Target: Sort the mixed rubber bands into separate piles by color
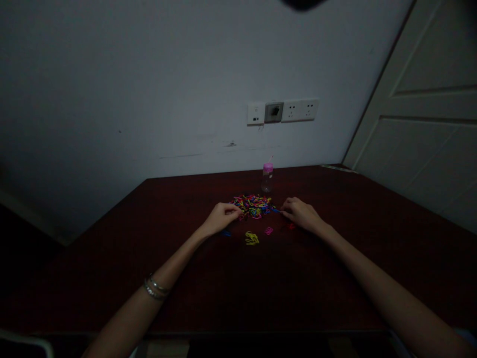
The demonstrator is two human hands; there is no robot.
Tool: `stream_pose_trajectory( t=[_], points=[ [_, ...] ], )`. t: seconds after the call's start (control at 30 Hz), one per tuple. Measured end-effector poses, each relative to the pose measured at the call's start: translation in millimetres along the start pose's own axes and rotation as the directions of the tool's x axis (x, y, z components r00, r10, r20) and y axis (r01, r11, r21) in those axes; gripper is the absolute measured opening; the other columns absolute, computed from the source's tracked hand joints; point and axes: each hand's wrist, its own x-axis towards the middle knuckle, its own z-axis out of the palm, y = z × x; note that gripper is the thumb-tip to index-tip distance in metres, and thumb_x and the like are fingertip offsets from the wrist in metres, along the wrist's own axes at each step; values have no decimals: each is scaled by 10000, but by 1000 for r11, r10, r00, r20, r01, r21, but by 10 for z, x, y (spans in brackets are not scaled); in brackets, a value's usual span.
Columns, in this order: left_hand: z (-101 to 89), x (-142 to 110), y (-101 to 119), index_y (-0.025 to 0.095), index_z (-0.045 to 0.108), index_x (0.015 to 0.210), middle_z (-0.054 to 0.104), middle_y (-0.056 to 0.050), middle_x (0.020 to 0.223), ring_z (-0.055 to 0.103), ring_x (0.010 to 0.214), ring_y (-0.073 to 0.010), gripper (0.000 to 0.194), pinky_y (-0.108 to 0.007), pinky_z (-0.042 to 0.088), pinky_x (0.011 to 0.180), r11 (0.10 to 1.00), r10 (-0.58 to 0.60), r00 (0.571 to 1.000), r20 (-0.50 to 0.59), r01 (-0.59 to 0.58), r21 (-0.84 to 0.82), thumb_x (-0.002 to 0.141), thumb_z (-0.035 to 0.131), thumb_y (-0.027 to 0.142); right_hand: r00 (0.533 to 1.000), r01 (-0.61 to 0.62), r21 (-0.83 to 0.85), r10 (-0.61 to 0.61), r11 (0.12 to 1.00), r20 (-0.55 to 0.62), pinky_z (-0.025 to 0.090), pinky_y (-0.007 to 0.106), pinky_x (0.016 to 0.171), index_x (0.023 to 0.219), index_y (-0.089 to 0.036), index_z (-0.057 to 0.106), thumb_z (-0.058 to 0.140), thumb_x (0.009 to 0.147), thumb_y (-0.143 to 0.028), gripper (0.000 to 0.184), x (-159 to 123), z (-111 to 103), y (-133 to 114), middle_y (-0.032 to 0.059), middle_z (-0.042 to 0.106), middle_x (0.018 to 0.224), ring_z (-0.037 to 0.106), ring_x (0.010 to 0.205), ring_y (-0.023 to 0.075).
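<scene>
A heap of small, many-coloured rubber bands lies on the dark red-brown table. At the heap's left edge is my left hand, thumb and fingers pinched together; whatever lies between them is too small to make out. My right hand is closed at the right edge, its fingertips on a blue rubber band. Nearer to me are small separate groups: yellow rubber bands, pink rubber bands, blue rubber bands beneath my left hand, and red rubber bands beside my right.
Behind the heap stands a clear bottle with a pink lid. The table's back edge meets a pale wall with a row of sockets. A panelled white door is on the right. The light is dim.
</scene>
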Motion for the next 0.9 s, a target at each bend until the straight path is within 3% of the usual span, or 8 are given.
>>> stream_pose_trajectory(
  t=[0.23,0.37,0.6,0.9],
  points=[
    [15,12,-24,101,670,744,614,-22,646,515,578,-109,269,-195,373,520,999,-29,1000,-11,28,-27,758,519,324,999,24,-94,-21,995,32,432,242,572,803,-189,613,449,847,-240,178,9,-29,-45,66,589,908,533,864,192],
    [20,-1,10,96,669,740,621,-29,648,514,573,-109,264,-200,367,522,998,-45,999,-17,44,-52,753,525,317,996,79,-107,-84,991,-42,447,251,573,820,-184,602,425,867,-246,193,-8,-83,-89,72,578,916,526,867,192],
    [40,-7,14,92,677,828,628,-48,674,496,579,-114,271,-211,353,522,1000,-4,999,-32,4,-18,756,543,317,944,264,55,-247,963,-218,493,289,669,901,-192,597,430,878,-253,180,-44,-242,-411,73,570,945,524,884,184],
    [89,-57,159,118,676,861,562,0,632,428,564,-88,218,-199,330,525,989,141,990,-12,-141,49,739,593,279,888,424,219,-355,879,-292,497,301,708,882,-185,617,449,868,-228,174,-80,-323,-752,70,580,907,537,843,165]
  ],
)
